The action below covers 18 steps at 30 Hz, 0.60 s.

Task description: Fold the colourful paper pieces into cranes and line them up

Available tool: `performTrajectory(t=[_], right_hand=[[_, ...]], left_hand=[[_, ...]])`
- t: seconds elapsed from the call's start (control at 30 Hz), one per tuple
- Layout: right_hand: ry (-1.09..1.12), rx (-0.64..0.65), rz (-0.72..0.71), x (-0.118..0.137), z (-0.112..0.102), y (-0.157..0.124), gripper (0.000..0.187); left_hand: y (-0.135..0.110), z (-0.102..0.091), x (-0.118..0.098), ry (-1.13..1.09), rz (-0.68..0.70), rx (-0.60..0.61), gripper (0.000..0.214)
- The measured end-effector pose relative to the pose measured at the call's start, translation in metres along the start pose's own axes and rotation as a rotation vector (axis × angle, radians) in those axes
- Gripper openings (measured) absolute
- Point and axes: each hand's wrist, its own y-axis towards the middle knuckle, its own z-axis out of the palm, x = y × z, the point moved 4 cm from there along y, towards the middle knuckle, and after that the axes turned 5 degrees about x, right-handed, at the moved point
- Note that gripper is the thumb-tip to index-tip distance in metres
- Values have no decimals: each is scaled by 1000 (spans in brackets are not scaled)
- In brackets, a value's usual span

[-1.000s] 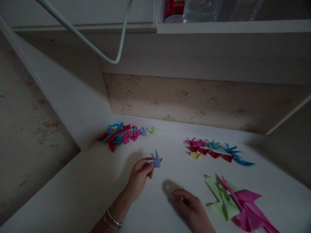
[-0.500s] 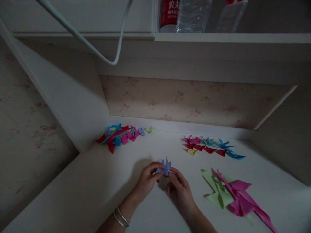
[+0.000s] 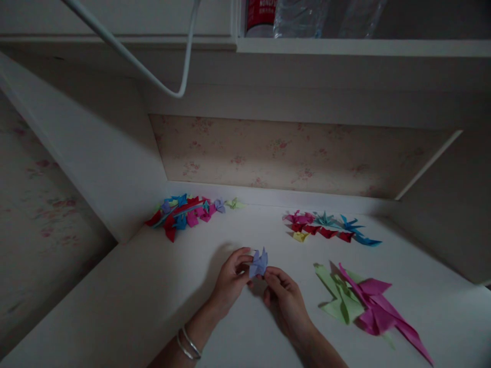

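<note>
Lavender folded paper (image 3: 258, 263) between inward-angled hands (image 3: 231, 280) (image 3: 287, 299)

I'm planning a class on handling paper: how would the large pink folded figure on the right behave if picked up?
The large pink folded figure is probably light, as it looks like folded paper. Its long, narrow strip pointing toward the lower right may bend if lifted alone. Lying partly over the green folded figure, it could drag that along.
</note>
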Motion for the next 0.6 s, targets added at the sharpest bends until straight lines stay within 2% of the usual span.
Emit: performTrajectory(t=[0.2, 0.43, 0.6], right_hand=[[3, 12, -4, 2, 2, -1, 25], [43, 21, -1, 2, 4, -1, 26], [44, 13, 20, 1, 2, 0, 25]], left_hand=[[0, 1, 0, -4, -28, -10, 48], [-2, 3, -3, -26, -43, -51, 31], [-2, 2, -2, -6, -48, -67, 30]])
